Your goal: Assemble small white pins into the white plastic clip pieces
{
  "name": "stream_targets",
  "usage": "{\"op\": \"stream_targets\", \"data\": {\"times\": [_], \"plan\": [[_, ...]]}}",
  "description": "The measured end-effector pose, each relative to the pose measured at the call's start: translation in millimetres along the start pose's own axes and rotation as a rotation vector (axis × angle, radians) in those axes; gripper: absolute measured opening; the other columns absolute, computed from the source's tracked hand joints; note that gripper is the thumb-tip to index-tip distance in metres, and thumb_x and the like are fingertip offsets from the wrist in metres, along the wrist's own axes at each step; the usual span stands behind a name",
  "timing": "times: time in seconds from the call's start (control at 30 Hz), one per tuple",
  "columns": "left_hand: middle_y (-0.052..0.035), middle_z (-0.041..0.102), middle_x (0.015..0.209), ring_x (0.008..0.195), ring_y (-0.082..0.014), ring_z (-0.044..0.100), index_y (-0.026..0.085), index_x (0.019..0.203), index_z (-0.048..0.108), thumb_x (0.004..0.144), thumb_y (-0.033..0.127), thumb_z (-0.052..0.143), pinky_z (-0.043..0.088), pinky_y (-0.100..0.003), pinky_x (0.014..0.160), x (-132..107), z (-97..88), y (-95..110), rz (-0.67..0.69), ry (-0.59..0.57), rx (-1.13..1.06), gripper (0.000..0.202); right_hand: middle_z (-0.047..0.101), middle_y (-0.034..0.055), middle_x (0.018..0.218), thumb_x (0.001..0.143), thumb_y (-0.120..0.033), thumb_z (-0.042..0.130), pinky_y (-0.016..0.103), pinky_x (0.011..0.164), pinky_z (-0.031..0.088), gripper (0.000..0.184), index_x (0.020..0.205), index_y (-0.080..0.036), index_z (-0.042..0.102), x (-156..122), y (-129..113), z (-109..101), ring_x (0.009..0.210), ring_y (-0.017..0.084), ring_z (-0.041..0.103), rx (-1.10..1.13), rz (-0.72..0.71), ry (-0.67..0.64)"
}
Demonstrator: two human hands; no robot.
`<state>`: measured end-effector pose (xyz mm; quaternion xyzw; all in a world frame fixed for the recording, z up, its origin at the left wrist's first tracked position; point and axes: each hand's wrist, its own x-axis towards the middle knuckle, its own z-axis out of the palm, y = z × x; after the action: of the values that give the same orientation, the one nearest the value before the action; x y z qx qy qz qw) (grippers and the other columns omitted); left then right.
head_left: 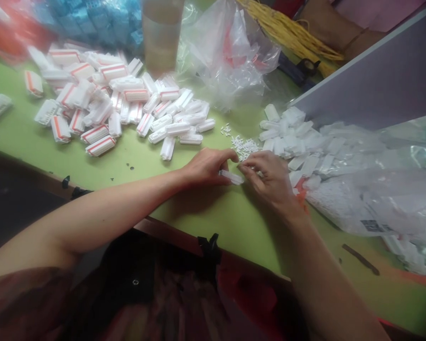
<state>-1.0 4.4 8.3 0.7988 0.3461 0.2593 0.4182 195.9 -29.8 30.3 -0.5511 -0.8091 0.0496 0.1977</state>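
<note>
My left hand (208, 166) is closed around a small white plastic housing (231, 177), which sticks out between thumb and fingers. Close by on its right, my right hand (268, 175) has its thumb and fingertips pinched together at the housing's end. Whatever lies in that pinch is too small to make out. Just beyond both hands is a little heap of tiny white pins (244, 146). White plastic pieces (287, 130) are piled to the right of the pins. On the left lies a large pile of white housings, some with an orange-red stripe (101, 146).
A cup of brownish liquid (162, 38) stands behind the pile, beside a clear plastic bag (230, 57). Blue packets (102, 23) lie at the back left. A grey panel (376, 76) rises at right, near bagged white parts (372, 199). A dark strip (361, 259) lies on the green tabletop (184, 208).
</note>
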Motion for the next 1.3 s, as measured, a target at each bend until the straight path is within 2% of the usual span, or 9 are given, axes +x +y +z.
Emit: {"op": "stream_targets", "data": {"times": [0.17, 0.33, 0.47, 0.6, 0.83, 0.93, 1.0, 1.17, 1.3], "plan": [[0.0016, 0.07, 0.079, 0.069, -0.0106, 0.059, 0.017, 0.108, 0.057, 0.069, 0.027, 0.073, 0.04, -0.022, 0.065, 0, 1.2, -1, 0.008, 0.014, 0.0, 0.043, 0.064, 0.0047, 0.091, 0.092, -0.043, 0.049, 0.04, 0.081, 0.039, 0.026, 0.084, -0.025, 0.066, -12, -19, -2, 0.091, 0.021, 0.058, 0.043, 0.005, 0.018], [0.0012, 0.069, 0.079, 0.07, -0.0107, 0.059, 0.017, 0.109, 0.057, 0.07, 0.025, 0.072, 0.041, -0.023, 0.067, -1, 0.5, 0, 0.005, 0.001, -0.006, 0.043, 0.064, 0.0036, 0.09, 0.091, -0.04, 0.052, 0.04, 0.081, 0.038, 0.023, 0.083, -0.024, 0.067, -13, -24, 4, 0.089, 0.02, 0.059, 0.004, 0.02, 0.092], [0.0016, 0.069, 0.079, 0.07, -0.0108, 0.059, 0.017, 0.109, 0.057, 0.07, 0.025, 0.071, 0.042, -0.023, 0.067, -1, 0.7, -1, 0.008, 0.006, -0.006, 0.042, 0.065, 0.0034, 0.089, 0.092, -0.037, 0.05, 0.039, 0.08, 0.035, 0.023, 0.083, -0.025, 0.068, -15, -29, 7, 0.087, 0.02, 0.059, -0.076, 0.001, 0.101], [0.0008, 0.069, 0.079, 0.069, -0.0105, 0.058, 0.016, 0.108, 0.058, 0.072, 0.029, 0.07, 0.04, -0.023, 0.065, 0, 1.5, -2, 0.028, 0.015, 0.0, 0.041, 0.066, 0.0027, 0.087, 0.093, -0.035, 0.048, 0.039, 0.077, 0.031, 0.026, 0.081, -0.027, 0.069, -17, -36, 3, 0.079, 0.018, 0.056, -0.247, -0.017, 0.115], [0.0009, 0.069, 0.079, 0.069, -0.0106, 0.058, 0.016, 0.108, 0.058, 0.072, 0.026, 0.07, 0.04, -0.024, 0.066, 0, 2.1, -3, 0.027, 0.01, 0.02, 0.04, 0.069, 0.0036, 0.09, 0.092, -0.035, 0.05, 0.039, 0.074, 0.028, 0.023, 0.09, -0.028, 0.071, -22, -41, -3, 0.078, 0.018, 0.055, -0.311, -0.141, 0.054], [0.0011, 0.069, 0.079, 0.07, -0.0106, 0.058, 0.016, 0.108, 0.058, 0.072, 0.024, 0.069, 0.04, -0.023, 0.067, 0, 2.0, -3, 0.028, 0.012, 0.023, 0.039, 0.069, 0.004, 0.092, 0.092, -0.035, 0.051, 0.039, 0.073, 0.03, 0.022, 0.095, -0.028, 0.072, -26, -42, -3, 0.079, 0.019, 0.056, -0.308, -0.091, 0.047], [0.0011, 0.069, 0.078, 0.069, -0.0105, 0.058, 0.016, 0.107, 0.059, 0.071, 0.025, 0.07, 0.04, -0.023, 0.067, 0, 1.7, -2, 0.024, 0.013, 0.013, 0.039, 0.069, 0.0042, 0.095, 0.092, -0.036, 0.051, 0.039, 0.075, 0.033, 0.023, 0.095, -0.028, 0.072, -27, -39, -4, 0.083, 0.019, 0.057, -0.227, -0.039, 0.031], [0.002, 0.07, 0.077, 0.069, -0.0114, 0.059, 0.017, 0.106, 0.06, 0.067, 0.026, 0.076, 0.038, -0.023, 0.065, 0, 1.0, -1, -0.009, 0.003, 0.001, 0.043, 0.066, 0.005, 0.095, 0.091, -0.04, 0.049, 0.037, 0.076, 0.041, 0.025, 0.093, -0.025, 0.07, -20, -13, -8, 0.086, 0.02, 0.059, 0.035, 0.216, 0.102], [0.0019, 0.07, 0.078, 0.07, -0.0116, 0.059, 0.018, 0.106, 0.06, 0.067, 0.027, 0.076, 0.039, -0.023, 0.065, 0, 1.3, -2, -0.009, 0.003, -0.004, 0.043, 0.068, 0.0055, 0.089, 0.087, -0.038, 0.054, 0.037, 0.075, 0.039, 0.022, 0.083, -0.024, 0.07, -6, 6, -1, 0.085, 0.022, 0.059, -0.076, 0.266, 0.084]]}}
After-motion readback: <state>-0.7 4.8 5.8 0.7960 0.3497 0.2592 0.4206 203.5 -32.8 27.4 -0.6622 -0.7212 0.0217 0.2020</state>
